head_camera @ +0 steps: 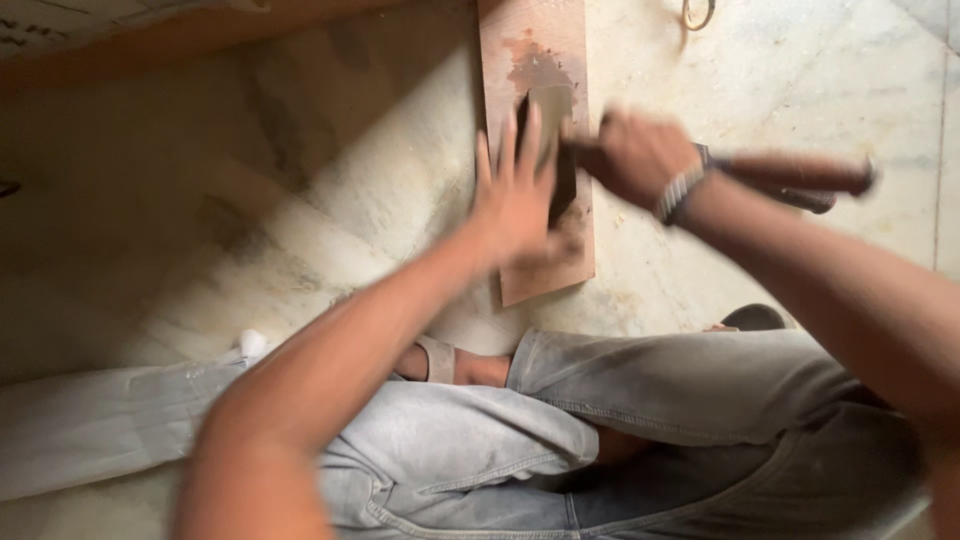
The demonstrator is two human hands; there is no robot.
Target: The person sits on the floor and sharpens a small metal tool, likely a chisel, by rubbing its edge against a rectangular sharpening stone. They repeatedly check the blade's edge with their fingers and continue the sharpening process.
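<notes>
**Flat hand on a dark block, tool gripped over a wooden board**

Lower left: pale grey denim trousers (480, 440), creased, legs folded on a mottled marble floor (780, 80). The left hand (515, 195) lies spread, fingers straight, palm pressing on a dark rectangular block (562, 175). The block rests on a narrow reddish-brown wooden board (545, 60), its upper face stained darker. The right hand (635, 155), clenched, grasps a tool with a rounded brown wooden handle (800, 172); its working end meets the block, though motion blur hides its shape. A banded bracelet (678, 193) circles that wrist.
</notes>
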